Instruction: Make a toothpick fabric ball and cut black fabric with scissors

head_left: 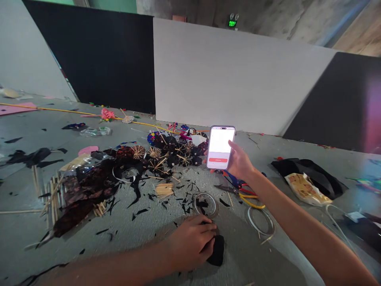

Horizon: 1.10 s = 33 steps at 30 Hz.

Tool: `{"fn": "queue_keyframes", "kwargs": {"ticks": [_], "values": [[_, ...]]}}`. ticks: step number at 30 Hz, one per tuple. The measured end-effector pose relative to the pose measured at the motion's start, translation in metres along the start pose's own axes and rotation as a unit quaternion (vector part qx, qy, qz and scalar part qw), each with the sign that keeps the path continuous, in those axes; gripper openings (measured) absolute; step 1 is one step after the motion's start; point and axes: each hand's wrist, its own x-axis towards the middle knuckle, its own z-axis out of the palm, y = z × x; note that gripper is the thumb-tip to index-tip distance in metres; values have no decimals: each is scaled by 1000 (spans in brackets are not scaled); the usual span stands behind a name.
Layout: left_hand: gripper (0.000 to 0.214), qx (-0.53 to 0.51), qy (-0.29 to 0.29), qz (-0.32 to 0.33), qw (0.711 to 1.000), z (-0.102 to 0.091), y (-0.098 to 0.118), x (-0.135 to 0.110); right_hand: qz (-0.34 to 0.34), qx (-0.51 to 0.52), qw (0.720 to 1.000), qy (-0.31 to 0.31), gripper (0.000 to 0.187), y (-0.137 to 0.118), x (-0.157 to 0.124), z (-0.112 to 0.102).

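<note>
My right hand (239, 161) holds a smartphone (219, 154) upright, its thumb on the right edge of the lit screen. A pale page with a red bar shows there. Low at the centre, my left hand (195, 240) is closed over a black, cloth-like piece (218, 252) on the floor; part of the piece is hidden under the fingers. Just beyond that hand lies a tape roll (196, 202), with black scraps in and around it. Scissors (228, 189) and a yellow-handled tool (253, 202) lie below my right wrist, partly covered by the forearm.
Small wooden sticks (164, 190) lie in a neat pile, with longer sticks (53, 198) at the left. Dark bundles (86, 186) and stick-ribbed black pieces (156, 165) spread across the floor. A second tape roll (251, 218) and a yellow packet (309, 190) are at the right. Panels (220, 79) stand behind.
</note>
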Motion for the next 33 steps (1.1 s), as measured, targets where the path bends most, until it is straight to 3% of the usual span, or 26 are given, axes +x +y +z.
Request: {"fn": "queue_keyframes", "kwargs": {"ticks": [11, 16, 23, 33], "values": [[26, 21, -3, 8, 1000, -2, 1, 0, 3, -9, 1000, 19, 78, 5, 3, -2], [27, 17, 6, 11, 1000, 5, -4, -1, 12, -9, 1000, -5, 70, -1, 1, 7], [25, 11, -4, 8, 1000, -2, 0, 2, 36, -1, 999, 17, 62, -2, 2, 9], [23, 10, -12, 8, 1000, -8, 5, 5, 51, -20, 998, 33, 75, 3, 3, 8]]}}
